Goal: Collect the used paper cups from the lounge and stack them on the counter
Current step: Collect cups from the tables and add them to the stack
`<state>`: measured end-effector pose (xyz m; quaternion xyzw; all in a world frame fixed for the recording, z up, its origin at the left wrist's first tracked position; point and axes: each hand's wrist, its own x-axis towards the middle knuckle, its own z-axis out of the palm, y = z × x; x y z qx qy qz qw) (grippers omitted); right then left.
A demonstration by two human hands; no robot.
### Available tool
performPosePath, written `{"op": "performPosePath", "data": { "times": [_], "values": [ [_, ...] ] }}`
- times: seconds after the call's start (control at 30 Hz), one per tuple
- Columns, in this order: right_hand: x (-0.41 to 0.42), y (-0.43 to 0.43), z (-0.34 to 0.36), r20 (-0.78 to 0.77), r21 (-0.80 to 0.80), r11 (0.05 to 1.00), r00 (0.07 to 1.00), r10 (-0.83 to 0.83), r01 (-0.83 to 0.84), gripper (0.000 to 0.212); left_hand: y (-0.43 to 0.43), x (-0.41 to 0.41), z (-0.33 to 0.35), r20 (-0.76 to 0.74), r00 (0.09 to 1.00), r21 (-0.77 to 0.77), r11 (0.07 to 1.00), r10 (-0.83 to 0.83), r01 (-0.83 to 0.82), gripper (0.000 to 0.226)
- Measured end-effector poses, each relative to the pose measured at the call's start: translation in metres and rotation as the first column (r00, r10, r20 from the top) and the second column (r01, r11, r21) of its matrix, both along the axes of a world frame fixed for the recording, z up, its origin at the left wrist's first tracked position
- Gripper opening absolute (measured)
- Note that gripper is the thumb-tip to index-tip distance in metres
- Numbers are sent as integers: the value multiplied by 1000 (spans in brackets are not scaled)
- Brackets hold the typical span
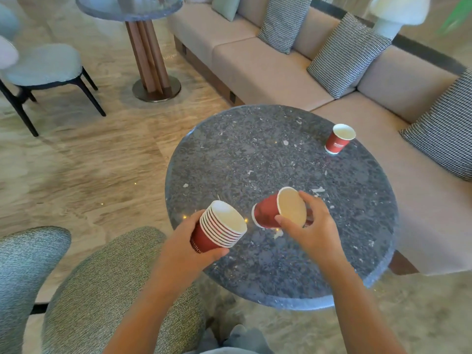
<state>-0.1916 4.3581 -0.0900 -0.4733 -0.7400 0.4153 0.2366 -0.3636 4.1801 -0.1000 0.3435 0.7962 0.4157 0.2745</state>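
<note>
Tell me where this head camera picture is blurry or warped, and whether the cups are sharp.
Head view: the stack of cups in the left hand and the single cup in the right hand are fairly sharp; the floor and white lamp smear with blur; wide-angle bending curves the sofa.

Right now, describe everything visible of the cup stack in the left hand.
The cup stack is several red paper cups nested together, their white rolled rims layered like steps, the top one's pale inside looking empty. Lettering on the outermost wall is partly hidden. It is tilted, mouth up and to the right, over the near left edge of the round speckled table. Only the left hand touches it, fingers curled round the lowest cup.
</note>
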Motion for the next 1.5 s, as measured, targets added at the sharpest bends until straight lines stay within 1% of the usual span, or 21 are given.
{"op": "performPosePath", "data": {
  "times": [0.1,0.2,0.3,0.43,0.57,0.77,0.93,1.2,1.5],
  "values": [
    [12,-7,17,-100,-28,999,995,-19,17,65,4,5,-2,-23,997,-35,997,-68,67,76],
    [22,-14,29,-176,-65,998,984,-8,-3,63,9,10,-4,-62,987,-62,988,-147,143,83],
    [32,-21,38,-211,-120,991,977,32,-59,64,13,17,-3,-102,975,-59,980,-197,191,84],
    [44,-25,40,-285,-237,964,957,48,-119,67,16,25,0,-124,958,-46,966,-258,254,86],
    [51,-27,36,-276,-247,956,957,86,-156,65,18,29,5,-169,942,-37,957,-290,288,86],
    [47,-31,36,-261,-254,940,952,162,-230,66,17,33,11,-186,936,-12,954,-298,301,86],
    [39,-35,36,-221,-265,916,944,245,-300,70,13,34,16,-185,938,18,953,-293,302,87],
    [24,-41,33,-205,-277,865,905,372,-418,64,2,36,18,-204,944,43,961,-258,272,87],
    [16,-46,30,-186,-281,834,879,438,-475,62,-5,37,17,-221,951,46,971,-219,234,89]
  ]
}}
